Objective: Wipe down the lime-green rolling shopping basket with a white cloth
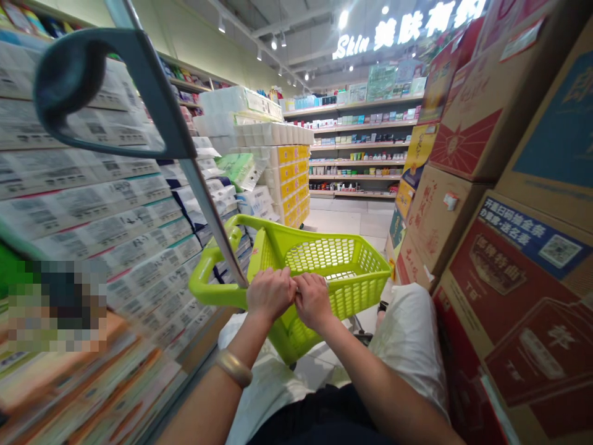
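The step in hand looks like taking hold of the lime-green basket [365, 290] by its near rim. The left hand [271, 292] and the right hand [314, 300] sit side by side with knuckles touching, and the fingers [282, 281] of both are curled shut over that rim, gripping it. The basket lies directly beyond the fingers, tilted a little, and appears empty as far as its mesh lets one see. Just left of the left hand's fingers the grey pull handle [157, 93] rises in a slanted bar up to its loop grip, and a green side handle [208, 287] curves out below it. Further left of the fingers stand stacked tissue packs [115, 235]. To the right of the fingers, well apart, cardboard boxes [486, 111] wall in the aisle. Ahead of the fingers the floor [352, 219] runs open. I judge that any next move calls for a firm two-handed grip and care to guide the basket between the stacks without clipping either side.
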